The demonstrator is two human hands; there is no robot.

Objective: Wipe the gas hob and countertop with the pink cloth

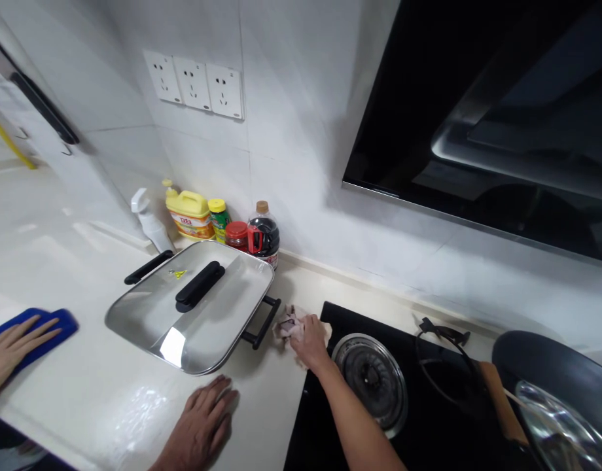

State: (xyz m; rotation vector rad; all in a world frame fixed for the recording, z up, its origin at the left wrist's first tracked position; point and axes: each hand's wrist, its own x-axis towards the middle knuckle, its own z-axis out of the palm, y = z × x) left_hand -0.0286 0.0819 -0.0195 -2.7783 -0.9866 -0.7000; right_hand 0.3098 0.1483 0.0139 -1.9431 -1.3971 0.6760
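My right hand grips a crumpled pale pinkish cloth and presses it on the countertop by the left edge of the black gas stove. Part of the cloth is hidden under the fingers. My left hand rests palm down on the white counter, fingers stretched out, holding nothing. Just beyond it stands a rectangular electric pan with a glass lid and a black lid handle. The pan's right side handle is close to the cloth.
At left, another person's hand lies on a blue cloth. Against the wall stand a spray bottle, a yellow jug, jars and a dark sauce bottle. A wok sits right; a black range hood overhangs.
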